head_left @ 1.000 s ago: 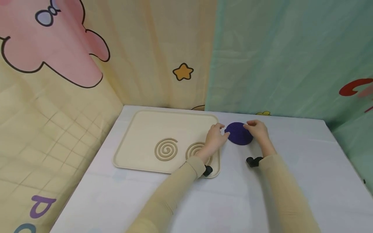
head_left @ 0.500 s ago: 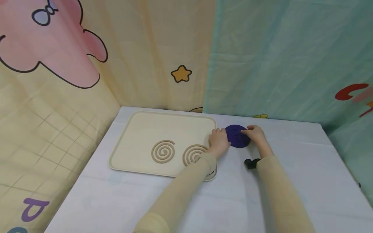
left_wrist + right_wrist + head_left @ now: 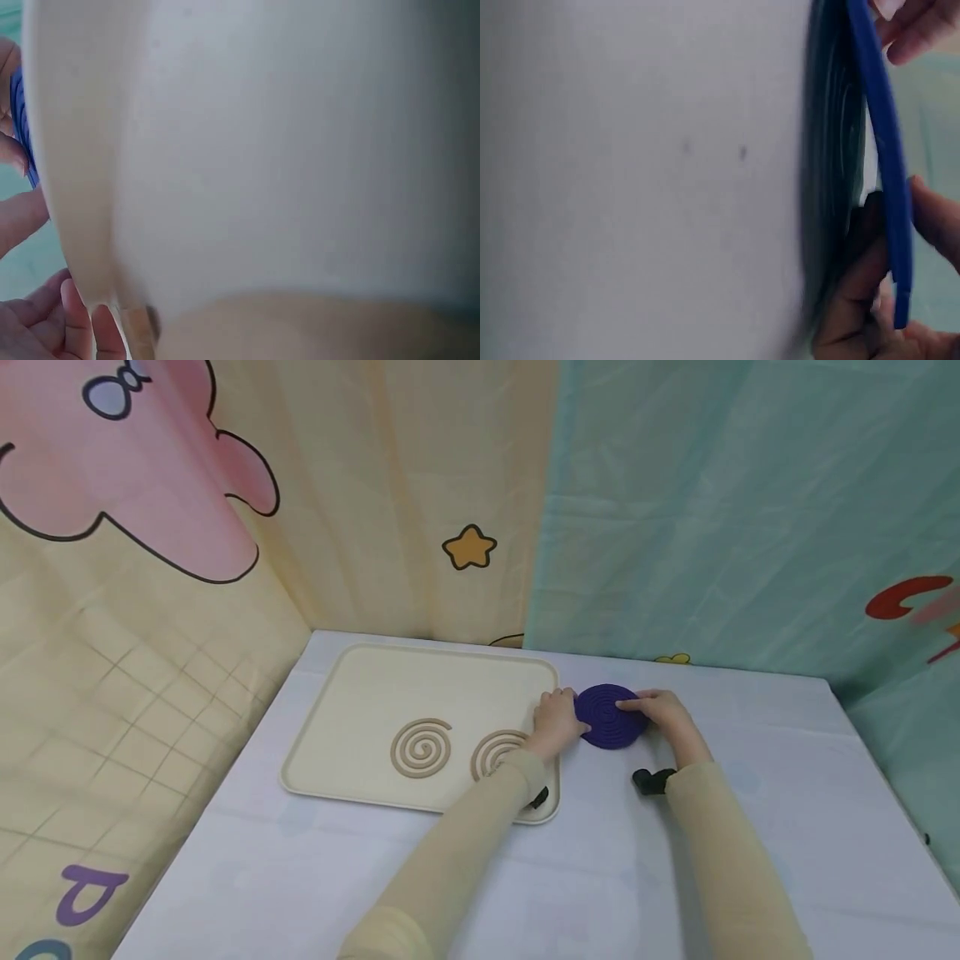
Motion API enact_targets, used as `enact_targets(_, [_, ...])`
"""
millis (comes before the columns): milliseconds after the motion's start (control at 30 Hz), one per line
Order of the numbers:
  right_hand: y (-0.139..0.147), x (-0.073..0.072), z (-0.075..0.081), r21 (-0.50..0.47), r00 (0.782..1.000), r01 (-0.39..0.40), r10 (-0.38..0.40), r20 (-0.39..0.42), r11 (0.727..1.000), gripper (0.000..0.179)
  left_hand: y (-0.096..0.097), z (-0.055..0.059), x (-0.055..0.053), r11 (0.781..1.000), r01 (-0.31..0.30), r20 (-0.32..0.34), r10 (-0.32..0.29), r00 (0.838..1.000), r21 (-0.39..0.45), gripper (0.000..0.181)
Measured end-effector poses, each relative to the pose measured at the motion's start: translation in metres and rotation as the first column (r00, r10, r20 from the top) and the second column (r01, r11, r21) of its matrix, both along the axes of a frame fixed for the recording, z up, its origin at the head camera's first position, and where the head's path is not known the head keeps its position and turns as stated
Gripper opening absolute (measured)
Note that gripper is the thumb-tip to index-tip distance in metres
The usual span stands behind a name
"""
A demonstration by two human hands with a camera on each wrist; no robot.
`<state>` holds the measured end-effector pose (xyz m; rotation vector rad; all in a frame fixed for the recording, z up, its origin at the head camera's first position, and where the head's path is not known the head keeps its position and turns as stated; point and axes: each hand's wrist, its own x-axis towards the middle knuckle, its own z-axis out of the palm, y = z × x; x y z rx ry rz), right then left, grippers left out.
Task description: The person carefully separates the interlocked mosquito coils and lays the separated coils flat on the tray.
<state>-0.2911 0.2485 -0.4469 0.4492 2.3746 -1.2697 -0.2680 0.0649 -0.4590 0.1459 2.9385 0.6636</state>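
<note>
A round purple mosquito coil disc [image 3: 609, 718], its spiral grooves tightly packed, is between my two hands right of the tray. My right hand [image 3: 665, 710] pinches its right side, thumb lying over the grooved face. In the right wrist view the disc [image 3: 885, 150] shows edge-on as a blue band, tilted up from the white tabletop, with the thumb and curled fingers [image 3: 855, 300] on opposite sides. My left hand [image 3: 557, 720] grips the left edge, thumb overlapping the rim; its far fingertips are partly hidden. The left wrist view shows mostly the tray, with fingers [image 3: 75, 315] beyond its edge.
A cream rectangular tray [image 3: 360, 685] lies on the white table [image 3: 637, 877]. Two tan spiral coils rest in it: one [image 3: 405, 748] in the open, another [image 3: 487, 752] partly under my left forearm. Printed curtains [image 3: 720, 527] stand behind the table.
The left hand has closed in on the disc's left edge. My right thumb has slid further over the face. The disc has shifted slightly toward me and its grooved face shows more.
</note>
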Motion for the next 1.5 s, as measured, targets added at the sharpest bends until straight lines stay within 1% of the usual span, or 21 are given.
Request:
enact_targets(133, [-0.004, 0.002, 0.002, -0.041, 0.995, -0.075, 0.077, 0.071, 0.996, 0.085, -0.003, 0.003, -0.001, 0.997, 0.000, 0.035, -0.002, 0.999, 0.078, 0.060])
enact_targets(200, [-0.006, 0.003, 0.002, -0.068, 0.993, -0.075, 0.081, 0.091, 0.995, 0.087, -0.005, 0.005, 0.000, 0.995, 0.002, 0.045, -0.007, 0.999, 0.104, 0.060])
enact_targets(300, [-0.008, 0.005, 0.003, -0.144, 0.993, -0.064, 0.078, 0.094, 0.987, 0.087, -0.007, 0.006, 0.001, 0.987, -0.007, 0.044, 0.000, 0.999, 0.159, 0.061])
enact_targets(367, [-0.009, 0.008, 0.005, -0.217, 0.994, -0.056, 0.075, 0.082, 0.974, 0.084, -0.009, 0.007, 0.002, 0.978, -0.021, 0.039, 0.014, 0.999, 0.206, 0.063])
enact_targets(400, [-0.009, 0.009, 0.006, -0.244, 0.995, -0.052, 0.072, 0.075, 0.968, 0.083, -0.010, 0.007, 0.002, 0.969, -0.032, 0.042, 0.023, 0.999, 0.243, 0.064])
enact_targets(467, [-0.010, 0.012, 0.009, -0.287, 0.996, -0.050, 0.070, 0.057, 0.957, 0.081, -0.012, 0.009, 0.002, 0.939, -0.059, 0.061, 0.040, 0.997, 0.338, 0.067])
enact_targets(500, [-0.010, 0.014, 0.011, -0.306, 0.997, -0.050, 0.067, 0.048, 0.951, 0.080, -0.013, 0.010, 0.001, 0.917, -0.077, 0.079, 0.050, 0.996, 0.390, 0.068])
enact_targets(533, [-0.012, 0.015, 0.013, -0.325, 0.997, -0.043, 0.059, 0.040, 0.945, 0.079, -0.015, 0.011, 0.001, 0.893, -0.093, 0.097, 0.056, 0.994, 0.440, 0.068])
enact_targets(633, [-0.017, 0.021, 0.018, -0.396, 0.999, -0.027, 0.037, 0.019, 0.918, 0.078, -0.022, 0.016, 0.002, 0.808, -0.135, 0.144, 0.064, 0.988, 0.573, 0.066])
enact_targets(733, [-0.023, 0.026, 0.022, -0.477, 1.000, -0.003, 0.002, -0.003, 0.879, 0.076, -0.028, 0.021, 0.003, 0.742, -0.157, 0.163, 0.065, 0.984, 0.651, 0.063])
enact_targets(833, [-0.029, 0.032, 0.026, -0.557, 0.999, 0.023, -0.044, -0.024, 0.830, 0.074, -0.033, 0.026, 0.006, 0.690, -0.174, 0.172, 0.073, 0.982, 0.703, 0.063])
enact_targets(1000, [-0.043, 0.043, 0.032, -0.709, 0.992, 0.052, -0.119, -0.046, 0.704, 0.073, -0.039, 0.033, 0.014, 0.626, -0.182, 0.167, 0.084, 0.982, 0.758, 0.065])
enact_targets(1067, [-0.048, 0.047, 0.033, -0.754, 0.989, 0.048, -0.139, -0.057, 0.655, 0.070, -0.040, 0.035, 0.018, 0.594, -0.182, 0.155, 0.097, 0.983, 0.783, 0.063])
enact_targets(1133, [-0.054, 0.051, 0.035, -0.785, 0.985, 0.050, -0.160, -0.063, 0.618, 0.065, -0.042, 0.036, 0.021, 0.560, -0.187, 0.144, 0.121, 0.982, 0.807, 0.058])
enact_targets(1200, [-0.061, 0.054, 0.036, -0.804, 0.982, 0.052, -0.179, -0.068, 0.593, 0.055, -0.044, 0.038, 0.025, 0.520, -0.189, 0.129, 0.149, 0.980, 0.833, 0.054])
enact_targets(1233, [-0.064, 0.056, 0.036, -0.806, 0.980, 0.052, -0.183, -0.071, 0.589, 0.048, -0.046, 0.039, 0.026, 0.505, -0.189, 0.121, 0.166, 0.979, 0.842, 0.053])
enact_targets(1267, [-0.067, 0.057, 0.035, -0.803, 0.980, 0.051, -0.184, -0.074, 0.594, 0.043, -0.048, 0.040, 0.028, 0.491, -0.190, 0.113, 0.183, 0.977, 0.850, 0.051])
enact_targets(1333, [-0.073, 0.061, 0.035, -0.786, 0.983, 0.037, -0.166, -0.084, 0.617, 0.038, -0.052, 0.042, 0.031, 0.459, -0.191, 0.104, 0.208, 0.973, 0.868, 0.049])
enact_targets(1433, [-0.079, 0.066, 0.033, -0.759, 0.986, -0.002, -0.126, -0.110, 0.651, 0.026, -0.058, 0.044, 0.035, 0.433, -0.184, 0.087, 0.235, 0.968, 0.883, 0.051])
enact_targets(1467, [-0.082, 0.068, 0.033, -0.755, 0.986, -0.013, -0.117, -0.118, 0.656, 0.021, -0.061, 0.044, 0.036, 0.425, -0.183, 0.084, 0.241, 0.967, 0.887, 0.052])
enact_targets(1500, [-0.084, 0.070, 0.033, -0.761, 0.986, -0.021, -0.111, -0.122, 0.649, 0.016, -0.063, 0.045, 0.037, 0.417, -0.182, 0.082, 0.246, 0.966, 0.891, 0.053])
